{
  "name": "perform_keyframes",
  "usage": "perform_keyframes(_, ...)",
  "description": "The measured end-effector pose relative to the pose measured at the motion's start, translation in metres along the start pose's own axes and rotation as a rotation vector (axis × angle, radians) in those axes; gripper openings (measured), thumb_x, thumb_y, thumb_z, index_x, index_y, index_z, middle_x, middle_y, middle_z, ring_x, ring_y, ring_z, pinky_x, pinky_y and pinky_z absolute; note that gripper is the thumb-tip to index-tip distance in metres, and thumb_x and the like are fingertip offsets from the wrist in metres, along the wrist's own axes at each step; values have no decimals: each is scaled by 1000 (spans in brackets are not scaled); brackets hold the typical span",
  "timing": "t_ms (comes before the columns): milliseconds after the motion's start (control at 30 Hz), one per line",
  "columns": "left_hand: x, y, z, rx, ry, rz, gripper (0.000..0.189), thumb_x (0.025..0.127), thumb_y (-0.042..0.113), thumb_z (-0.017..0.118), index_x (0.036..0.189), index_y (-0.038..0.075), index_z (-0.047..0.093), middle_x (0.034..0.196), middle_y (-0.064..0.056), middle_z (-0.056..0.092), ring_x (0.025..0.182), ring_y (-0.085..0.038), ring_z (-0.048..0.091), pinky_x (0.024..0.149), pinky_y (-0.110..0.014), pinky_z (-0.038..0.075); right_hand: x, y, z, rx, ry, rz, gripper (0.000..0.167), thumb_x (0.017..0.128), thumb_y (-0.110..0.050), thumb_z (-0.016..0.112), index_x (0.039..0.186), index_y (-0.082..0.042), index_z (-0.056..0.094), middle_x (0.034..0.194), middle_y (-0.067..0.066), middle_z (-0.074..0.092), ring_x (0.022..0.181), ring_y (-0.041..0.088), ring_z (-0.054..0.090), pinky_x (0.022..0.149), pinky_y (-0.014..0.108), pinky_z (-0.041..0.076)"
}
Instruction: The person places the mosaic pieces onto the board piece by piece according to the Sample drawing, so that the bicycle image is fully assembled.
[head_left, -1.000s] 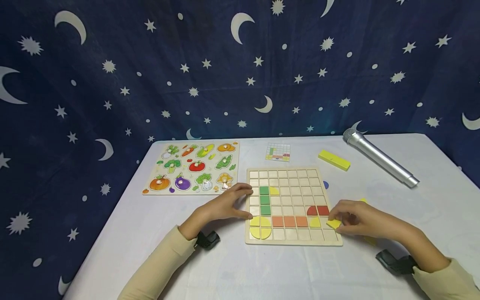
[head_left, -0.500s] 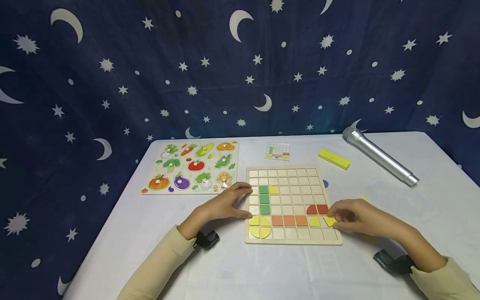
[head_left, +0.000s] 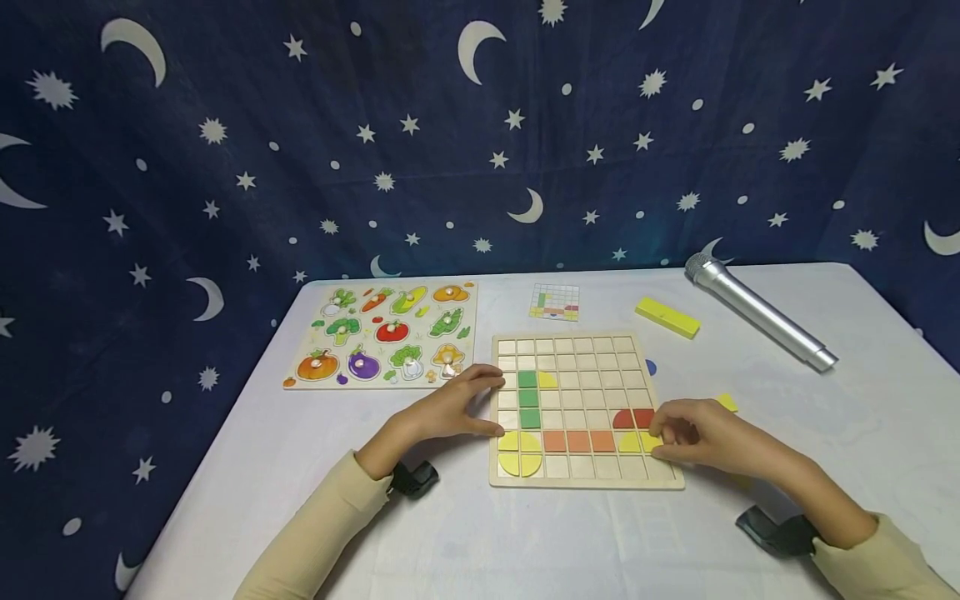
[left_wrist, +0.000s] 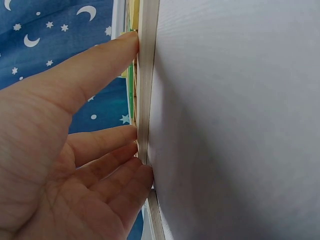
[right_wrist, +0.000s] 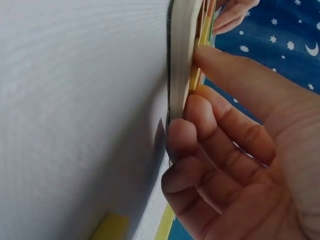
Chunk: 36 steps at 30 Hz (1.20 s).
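Note:
A wooden grid board (head_left: 585, 475) lies on the table in the head view, with green, red, orange and yellow tiles in some cells. My left hand (head_left: 450, 408) touches the board's left edge with its thumb and fingertips; the left wrist view shows the fingers (left_wrist: 102, 142) fairly straight against the rim. At the board's right side my right hand (head_left: 705, 429) holds a yellow tile (head_left: 650, 442) between thumb and index finger. That tile lies in a cell beside a yellow quarter-circle tile (head_left: 628, 442), below the red tiles (head_left: 633, 418). Fingers partly cover it.
A pattern card (head_left: 555, 302) lies behind the board. To the left is a vegetable puzzle (head_left: 382, 333). A yellow bar (head_left: 667, 317) and a silver microphone (head_left: 761, 312) lie at the back right. More yellow pieces (head_left: 727, 402) sit partly hidden by the right hand.
My right hand has moved slightly left with the yellow tile, which has gone from tilted at the board's right edge to flat in the cell. My left hand has stayed put.

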<state>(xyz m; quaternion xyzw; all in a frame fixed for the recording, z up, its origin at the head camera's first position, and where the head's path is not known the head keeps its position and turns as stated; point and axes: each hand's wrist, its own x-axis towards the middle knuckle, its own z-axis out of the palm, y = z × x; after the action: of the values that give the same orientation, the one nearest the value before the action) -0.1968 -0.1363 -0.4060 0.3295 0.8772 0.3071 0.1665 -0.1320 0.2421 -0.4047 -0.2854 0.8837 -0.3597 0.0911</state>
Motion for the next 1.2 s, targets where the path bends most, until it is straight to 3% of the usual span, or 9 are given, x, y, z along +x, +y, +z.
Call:
perform_keyframes(633, 1, 0, -1, 2, -4, -3, 72, 83, 29, 79, 141, 0, 48, 149, -12, 38, 140, -28, 34, 115, -45, 30, -5, 4, -22, -75, -18, 23, 15, 82, -14, 77, 95, -17, 69, 78, -16, 53, 69, 1, 48, 58, 20, 43)
perform_keyframes(867, 1, 0, 0, 5, -7, -9, 72, 83, 29, 79, 141, 1, 48, 149, -12, 38, 140, -28, 35, 115, -44, 30, -13, 16, -37, -119, 34, -126, 20, 80, -3, 78, 95, -14, 69, 79, -18, 56, 68, 0, 47, 54, 19, 42)
perform_keyframes(1200, -1, -1, 0, 1, -2, -10, 73, 83, 30, 79, 141, 1, 48, 149, -12, 38, 140, -28, 35, 115, -44, 29, -25, 34, -49, -167, 147, -129, 24, 78, 1, 78, 94, -15, 69, 78, -18, 60, 66, 1, 52, 56, 18, 44)
